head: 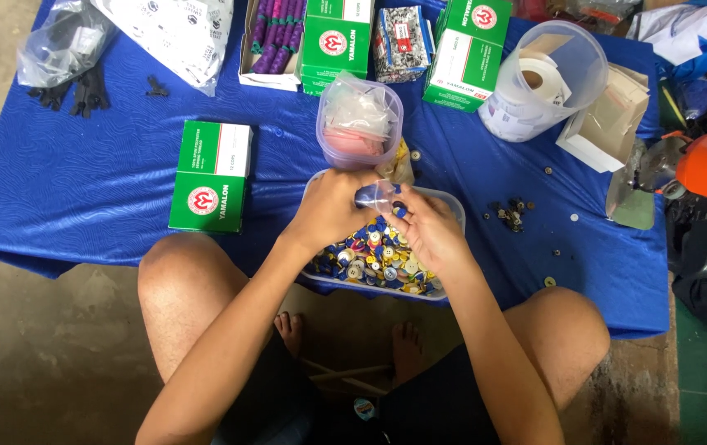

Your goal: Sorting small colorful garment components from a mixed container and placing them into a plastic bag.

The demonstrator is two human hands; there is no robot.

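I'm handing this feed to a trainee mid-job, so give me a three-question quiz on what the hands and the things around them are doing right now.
1. True or false: the left hand and right hand together hold a small clear plastic bag over the clear plastic tray of mixed coloured buttons.
2. What does the right hand pinch? A) a blue button B) a black zipper C) a paper roll
3. What colour is the cloth under the tray?

Key: 1 true; 2 A; 3 blue.
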